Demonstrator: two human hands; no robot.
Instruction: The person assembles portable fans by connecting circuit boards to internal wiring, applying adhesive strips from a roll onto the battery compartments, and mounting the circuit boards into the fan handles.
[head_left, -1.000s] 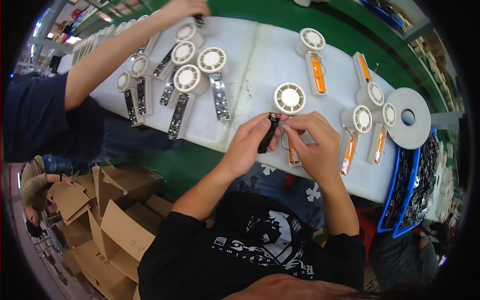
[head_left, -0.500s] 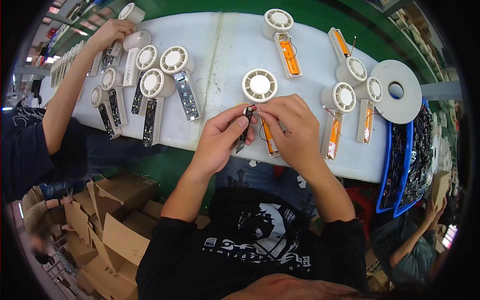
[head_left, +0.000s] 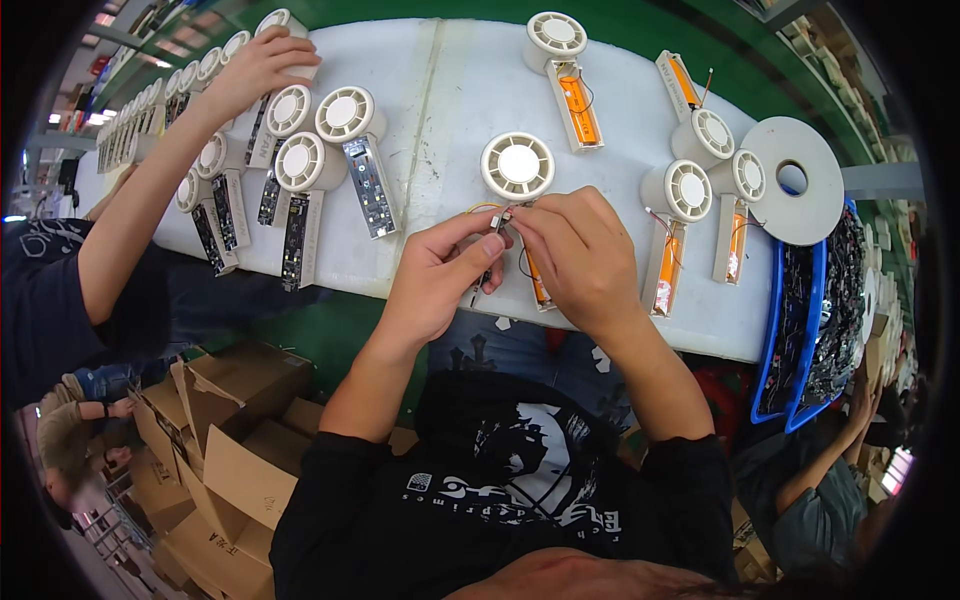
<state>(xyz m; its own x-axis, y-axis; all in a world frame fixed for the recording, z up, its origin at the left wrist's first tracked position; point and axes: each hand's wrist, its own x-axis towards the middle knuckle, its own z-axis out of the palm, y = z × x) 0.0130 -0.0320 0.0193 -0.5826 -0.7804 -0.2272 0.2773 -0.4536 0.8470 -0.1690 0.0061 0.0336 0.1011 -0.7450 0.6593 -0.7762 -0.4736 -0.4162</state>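
Closed around a narrow dark circuit board (head_left: 479,288), my left hand (head_left: 432,275) keeps it tilted above the table's near edge. My right hand (head_left: 590,262) pinches at the board's upper end; what lies between those fingertips is too small to make out. Thin yellow and red wires (head_left: 484,207) show beside the fingers. Just beyond both hands is a white handheld fan (head_left: 518,168) with a round slotted head. Its handle lies open toward me, showing an orange battery (head_left: 538,283) partly covered by my right hand.
More fans with orange batteries (head_left: 690,192) lie to the right, beside a white reel (head_left: 768,205) and blue trays (head_left: 822,310) of dark boards. Fans fitted with boards (head_left: 302,165) stand at left, where a co-worker's hand (head_left: 262,68) grips one. Cardboard boxes (head_left: 245,390) fill the lower left.
The board has turned in my left hand, with a lighter face showing at its top. My right fingers stay at its end. The co-worker's hand has moved right onto a fan head.
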